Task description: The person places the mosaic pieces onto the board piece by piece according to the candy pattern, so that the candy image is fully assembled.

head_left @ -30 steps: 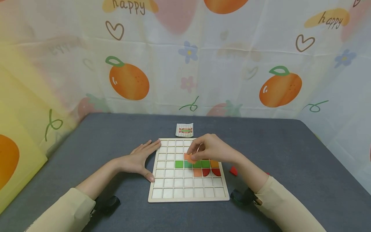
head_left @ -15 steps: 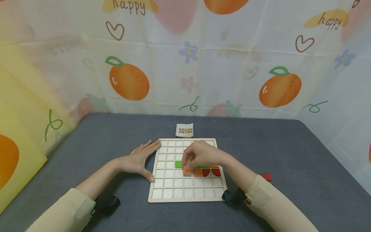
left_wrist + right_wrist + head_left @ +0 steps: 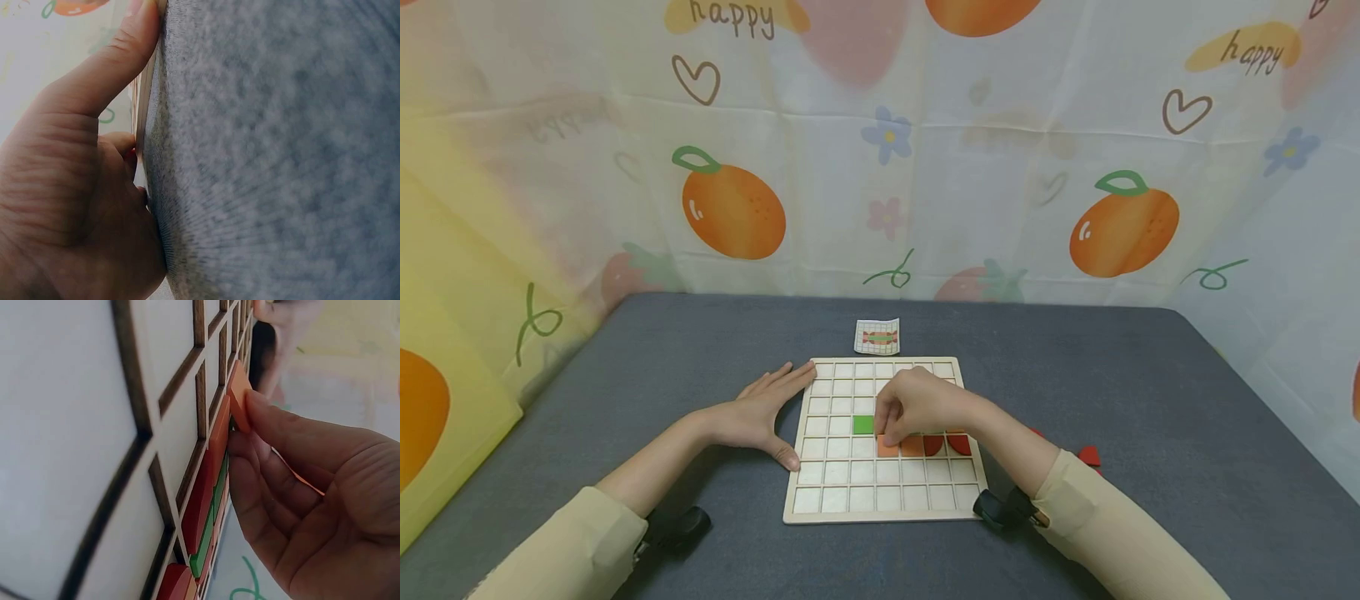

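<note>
In the head view my right hand (image 3: pixel 925 402) pinches an orange square tile (image 3: pixel 887 447) over a cell of the wooden grid board (image 3: pixel 837 502). Seen from the right wrist, that tile (image 3: pixel 239 397) tilts at the cell, the thumb against its face; an orange edge (image 3: pixel 300 472) also shows behind the curled fingers. Beside it lie another orange tile (image 3: pixel 912 447) and two dark red rounded tiles (image 3: pixel 959 445). A green tile (image 3: pixel 863 425) sits one row up; the hand hides other tiles. My left hand (image 3: pixel 748 417) rests spread along the board's left edge, fingers straight.
A small card (image 3: pixel 877 337) with a coloured grid pattern lies behind the board. Loose red pieces (image 3: pixel 1089 456) are on the dark grey tabletop (image 3: pixel 722 342), partly hidden by the right forearm. A fruit-print cloth (image 3: pixel 820 167) hangs at the back.
My right hand has moved the orange tile from over the upper rows down to the row of red tiles, into line with the orange tile there. The left hand stays still.
</note>
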Demonstrator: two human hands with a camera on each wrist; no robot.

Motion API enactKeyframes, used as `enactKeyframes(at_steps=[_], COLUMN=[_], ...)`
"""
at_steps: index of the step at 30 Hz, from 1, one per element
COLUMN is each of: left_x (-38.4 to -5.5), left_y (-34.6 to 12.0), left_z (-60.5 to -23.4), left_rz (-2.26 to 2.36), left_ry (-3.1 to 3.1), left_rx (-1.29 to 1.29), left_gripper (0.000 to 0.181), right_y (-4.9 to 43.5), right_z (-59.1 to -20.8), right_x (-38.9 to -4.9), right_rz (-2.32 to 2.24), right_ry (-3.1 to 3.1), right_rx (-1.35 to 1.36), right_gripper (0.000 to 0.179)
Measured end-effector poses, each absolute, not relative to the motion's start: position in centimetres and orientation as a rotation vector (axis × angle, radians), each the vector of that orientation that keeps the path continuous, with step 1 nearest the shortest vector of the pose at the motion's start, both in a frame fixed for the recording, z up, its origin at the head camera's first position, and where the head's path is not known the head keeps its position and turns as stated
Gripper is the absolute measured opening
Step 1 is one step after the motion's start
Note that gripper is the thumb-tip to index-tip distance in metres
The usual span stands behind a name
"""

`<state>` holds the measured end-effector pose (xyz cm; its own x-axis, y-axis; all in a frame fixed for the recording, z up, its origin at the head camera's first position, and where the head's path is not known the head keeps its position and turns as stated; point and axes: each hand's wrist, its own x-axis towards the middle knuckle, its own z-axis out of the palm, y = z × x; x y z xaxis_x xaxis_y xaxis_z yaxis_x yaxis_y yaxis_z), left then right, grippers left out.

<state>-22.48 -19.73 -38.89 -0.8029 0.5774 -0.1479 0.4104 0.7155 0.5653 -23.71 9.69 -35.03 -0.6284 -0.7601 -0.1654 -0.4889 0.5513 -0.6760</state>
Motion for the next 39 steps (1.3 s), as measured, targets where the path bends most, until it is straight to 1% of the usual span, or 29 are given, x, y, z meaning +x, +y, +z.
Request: enactKeyframes(at_steps=[16, 25, 30, 39], left_x=[-22.3, -22.6, -22.6, -22.6], left_y=[-19.7, -19.8, -19.7, -19.9], left_z=[-38.8, -39.1, -39.2, -39.2], left_rz=[0.806, 0.787, 0.791, 0.783], left_ry=[2.59, 2.593, 2.597, 2.599], left_rx=[0.806, 0.785, 0.801, 0.794], left_gripper=[0.129, 0.129, 0.129, 0.129], right_y=[9.5, 9.5, 10.0, 11.8], right_z=[-35.1, -34.6, -34.1, -33.0], right_x=[-23.6, -23.8, -24.0, -24.6], right_rz=[-0.811, -0.837, -0.848, -0.877], right_ry=[2.354, 2.379, 2.389, 2.412], right_rx=[-1.051, -1.068, -1.085, -1.023], right_gripper=[0.007, 0.012, 0.013, 0.017])
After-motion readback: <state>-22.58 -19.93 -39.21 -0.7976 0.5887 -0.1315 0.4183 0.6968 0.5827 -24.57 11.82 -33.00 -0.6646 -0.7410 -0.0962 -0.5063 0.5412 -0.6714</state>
